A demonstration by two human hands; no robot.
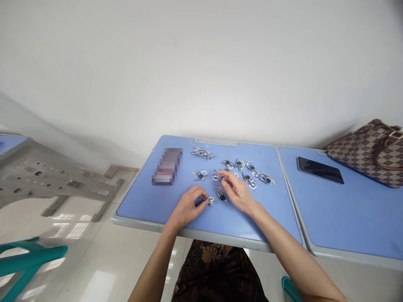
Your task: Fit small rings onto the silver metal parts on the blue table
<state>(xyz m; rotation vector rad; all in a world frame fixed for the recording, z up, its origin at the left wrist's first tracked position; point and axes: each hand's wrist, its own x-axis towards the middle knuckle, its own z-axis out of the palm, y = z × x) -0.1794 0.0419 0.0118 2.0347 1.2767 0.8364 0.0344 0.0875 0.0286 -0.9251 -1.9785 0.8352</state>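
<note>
My left hand (pixel 189 207) is closed, its thumb and fingertips on a small silver metal fitting (pixel 210 201) with thin pins, low over the blue table. My right hand (pixel 238 191) is above several loose metal parts, thumb and forefinger apart. Its fingertips are by a metal part with a black round centre (pixel 217 177); contact cannot be made out. Just below that hand lies another fitting with a black disc (pixel 222 197). To the left sits one more such part (pixel 200 176).
More black-centred metal parts (pixel 248 178) lie to the right, and a small silver pile (pixel 203 153) at the back. A blurred dark rectangular object (pixel 167 166) is at left. On the adjoining table are a phone (pixel 320 170) and a checkered bag (pixel 368 151).
</note>
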